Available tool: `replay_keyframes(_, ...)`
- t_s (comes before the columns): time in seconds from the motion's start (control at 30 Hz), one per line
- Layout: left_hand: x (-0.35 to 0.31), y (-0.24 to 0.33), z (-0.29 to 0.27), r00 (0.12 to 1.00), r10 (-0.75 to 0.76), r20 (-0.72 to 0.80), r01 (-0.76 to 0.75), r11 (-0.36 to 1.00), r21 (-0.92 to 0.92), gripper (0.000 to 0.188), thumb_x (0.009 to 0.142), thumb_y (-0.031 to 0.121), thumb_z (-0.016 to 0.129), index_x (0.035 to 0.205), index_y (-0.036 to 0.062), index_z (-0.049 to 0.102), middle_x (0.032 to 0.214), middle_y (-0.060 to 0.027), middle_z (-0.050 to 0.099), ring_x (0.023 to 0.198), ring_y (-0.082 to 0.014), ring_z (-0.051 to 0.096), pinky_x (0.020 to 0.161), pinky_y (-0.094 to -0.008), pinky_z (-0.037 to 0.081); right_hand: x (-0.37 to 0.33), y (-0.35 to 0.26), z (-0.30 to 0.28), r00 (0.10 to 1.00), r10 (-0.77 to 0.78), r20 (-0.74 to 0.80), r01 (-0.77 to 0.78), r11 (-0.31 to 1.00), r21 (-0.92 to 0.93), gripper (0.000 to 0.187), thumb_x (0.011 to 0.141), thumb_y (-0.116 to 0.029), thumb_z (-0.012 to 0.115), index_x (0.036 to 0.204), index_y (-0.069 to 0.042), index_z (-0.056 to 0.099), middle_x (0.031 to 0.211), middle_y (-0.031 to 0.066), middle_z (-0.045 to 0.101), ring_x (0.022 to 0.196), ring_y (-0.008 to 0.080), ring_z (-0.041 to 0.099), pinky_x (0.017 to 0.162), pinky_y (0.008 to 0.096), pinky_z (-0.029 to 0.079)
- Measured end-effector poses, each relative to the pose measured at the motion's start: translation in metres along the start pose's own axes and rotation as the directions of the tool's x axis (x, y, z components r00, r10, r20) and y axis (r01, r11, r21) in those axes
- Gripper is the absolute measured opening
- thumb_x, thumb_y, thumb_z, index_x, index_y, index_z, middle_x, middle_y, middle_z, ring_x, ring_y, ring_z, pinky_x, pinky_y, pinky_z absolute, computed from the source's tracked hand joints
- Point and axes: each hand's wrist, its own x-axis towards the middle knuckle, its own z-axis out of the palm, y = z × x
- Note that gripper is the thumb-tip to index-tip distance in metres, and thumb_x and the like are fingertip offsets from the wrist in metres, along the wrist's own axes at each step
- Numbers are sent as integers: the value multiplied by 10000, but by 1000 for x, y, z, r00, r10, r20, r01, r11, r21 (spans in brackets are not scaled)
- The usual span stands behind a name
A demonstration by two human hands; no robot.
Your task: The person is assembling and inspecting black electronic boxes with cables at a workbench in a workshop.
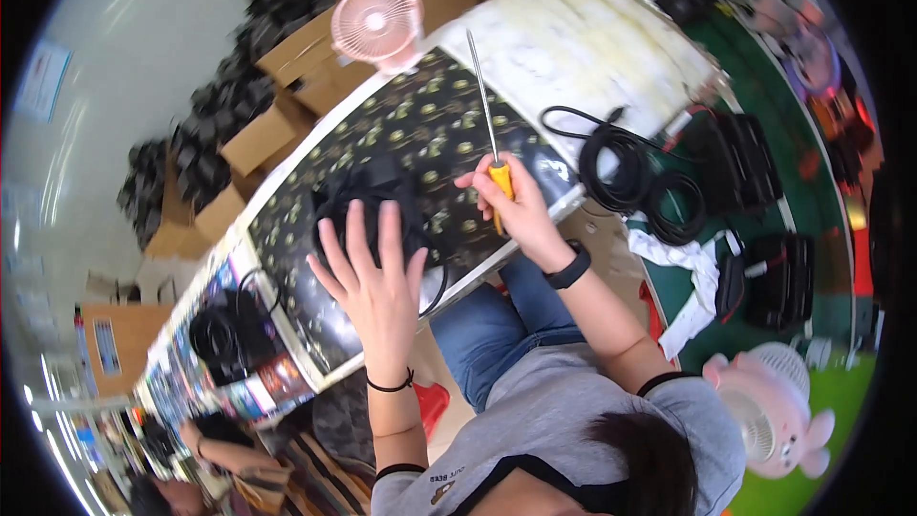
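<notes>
My right hand (516, 199) grips a screwdriver with a yellow handle (501, 182); its long metal shaft points up and away from me over the patterned black table mat (439, 119). Fingers spread, my left hand (374, 277) is over a black bundle (382, 182) that looks like fabric or a bag with a cord. Whether the palm touches it I cannot tell, since the hand hides part of the bundle. A black cable (441, 289) loops down from it past the table's near edge.
A pink fan (376, 27) stands at the table's far edge, with cardboard boxes (272, 134) of black items behind. Coiled black cables (611, 167) and black cases (745, 162) lie to the right. At lower left, a co-worker's arm (229, 454) is beside another black bundle (229, 334).
</notes>
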Motion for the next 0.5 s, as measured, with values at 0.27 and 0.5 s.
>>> replay_keyframes(0.27,25,-12,49,997,68,27,-70,990,125,301,732,408,753,942,192,741,1262,48,600,1284,-249,454,1086,-538,231,-30,-116,-167,655,-744,-129,-225,-30,-974,191,868,-189,681,1030,-118,610,869,110,661,791,314,627,674,419,500)
replay_keyframes(0.5,24,-108,73,973,-227,-42,224,886,406,391,749,497,740,1042,238,718,1277,71,607,1289,-237,473,1016,-525,321,-85,-139,-248,639,-518,-569,-738,-203,-644,492,698,-312,830,1063,-141,548,867,92,698,828,327,684,677,415,538)
